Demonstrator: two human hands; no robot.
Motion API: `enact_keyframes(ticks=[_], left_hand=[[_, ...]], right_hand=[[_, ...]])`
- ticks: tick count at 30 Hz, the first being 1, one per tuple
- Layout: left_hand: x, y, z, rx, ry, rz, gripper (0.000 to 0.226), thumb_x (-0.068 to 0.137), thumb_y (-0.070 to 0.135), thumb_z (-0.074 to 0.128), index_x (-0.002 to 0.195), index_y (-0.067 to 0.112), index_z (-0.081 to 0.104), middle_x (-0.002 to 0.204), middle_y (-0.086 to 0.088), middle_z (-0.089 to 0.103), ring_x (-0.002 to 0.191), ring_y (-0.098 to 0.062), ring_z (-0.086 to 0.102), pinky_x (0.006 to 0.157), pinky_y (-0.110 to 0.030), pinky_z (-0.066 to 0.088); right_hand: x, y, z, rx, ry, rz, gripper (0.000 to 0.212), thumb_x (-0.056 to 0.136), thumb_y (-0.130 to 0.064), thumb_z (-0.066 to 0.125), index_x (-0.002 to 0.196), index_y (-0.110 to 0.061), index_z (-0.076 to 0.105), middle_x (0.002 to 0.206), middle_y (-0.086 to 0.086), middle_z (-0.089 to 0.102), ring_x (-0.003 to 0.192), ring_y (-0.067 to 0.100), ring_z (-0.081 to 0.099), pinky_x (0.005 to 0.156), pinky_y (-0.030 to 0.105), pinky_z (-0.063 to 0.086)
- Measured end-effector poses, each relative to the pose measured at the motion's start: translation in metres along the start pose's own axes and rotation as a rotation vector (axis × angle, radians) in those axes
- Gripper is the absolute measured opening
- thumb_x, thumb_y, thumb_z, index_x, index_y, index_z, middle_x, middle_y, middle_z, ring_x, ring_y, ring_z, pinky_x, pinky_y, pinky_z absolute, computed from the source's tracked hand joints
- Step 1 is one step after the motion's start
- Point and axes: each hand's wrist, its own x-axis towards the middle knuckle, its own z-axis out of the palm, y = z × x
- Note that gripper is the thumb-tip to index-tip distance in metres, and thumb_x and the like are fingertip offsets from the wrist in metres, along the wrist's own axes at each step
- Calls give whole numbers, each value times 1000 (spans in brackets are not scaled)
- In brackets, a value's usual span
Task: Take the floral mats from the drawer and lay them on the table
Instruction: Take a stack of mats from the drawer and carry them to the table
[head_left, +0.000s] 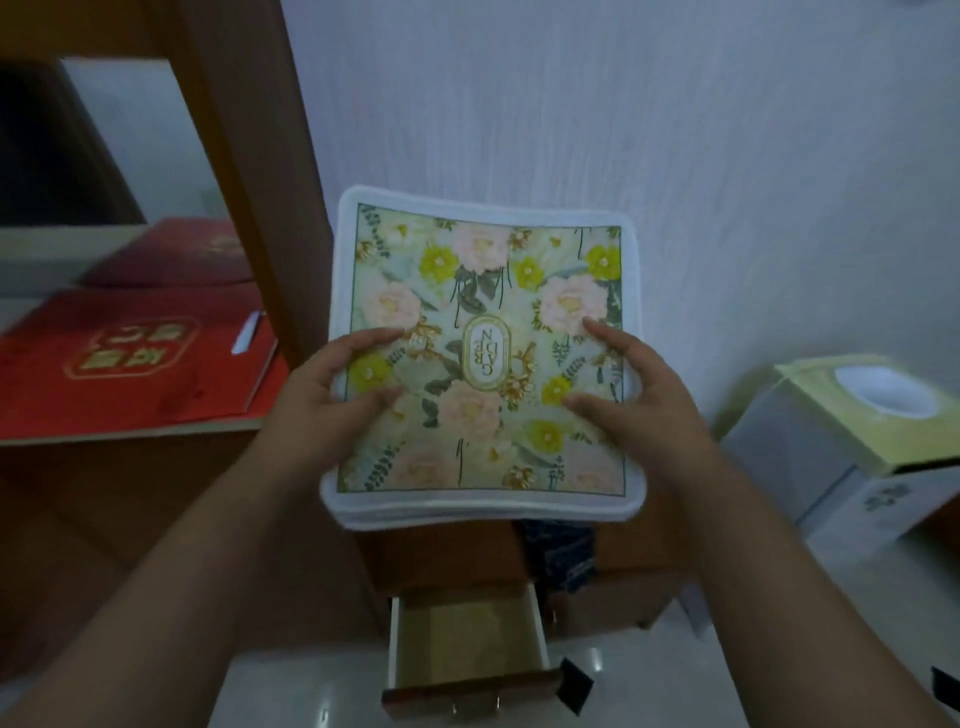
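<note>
A stack of square floral mats (480, 291) with white borders, pink and yellow flowers and an oval emblem is held up in front of me, above the cabinet. My left hand (332, 384) grips the stack's left edge, thumb and finger on top. My right hand (623, 384) grips the right edge the same way. Below the stack, a small wooden drawer (467, 644) stands pulled open and looks empty inside.
A wooden shelf unit (260, 208) stands at the left, with red folders (130, 358) lying on its ledge. A tissue box with a yellow top (857, 415) sits at the right. A pale wall fills the background. A dark patterned item (561, 556) lies under the stack.
</note>
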Motion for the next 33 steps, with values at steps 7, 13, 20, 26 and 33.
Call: enact_keyframes(ticks=[7,13,20,26,33], left_hand=[[-14,19,1,-69,44,9,65,83,-15,68,125,34,67,131,2,66,116,-20,67,88,-44,60],[-15,31,8,263,158,50,55,87,20,77,127,53,62,137,3,54,122,-17,60,100,-47,55],[-68,46,31,291,414,2,57,85,16,79,128,50,63,132,13,52,119,-5,58,102,-42,54],[-160,55,35,327,760,-129,54,84,18,80,123,53,66,132,13,53,120,-10,60,101,-39,54],[-319,92,26,367,1160,-272,52,84,21,80,122,54,65,133,13,54,118,-10,61,95,-41,58]], right_hand=[[9,-21,-7,-73,38,-173,57,78,-23,83,123,-51,61,127,-22,54,122,9,56,98,45,52],[23,-30,-11,-160,15,-231,51,80,-36,81,127,-46,62,132,-20,56,122,-6,50,108,34,46],[36,-26,-9,-124,-159,-301,54,80,-35,81,129,-45,61,123,-23,57,118,1,55,101,41,52],[22,-35,44,-17,-461,-335,53,79,-33,83,125,-50,63,125,-22,58,117,4,59,97,42,54],[-64,-80,148,133,-883,-379,52,78,-29,84,118,-56,65,128,-12,59,112,8,63,89,38,59]])
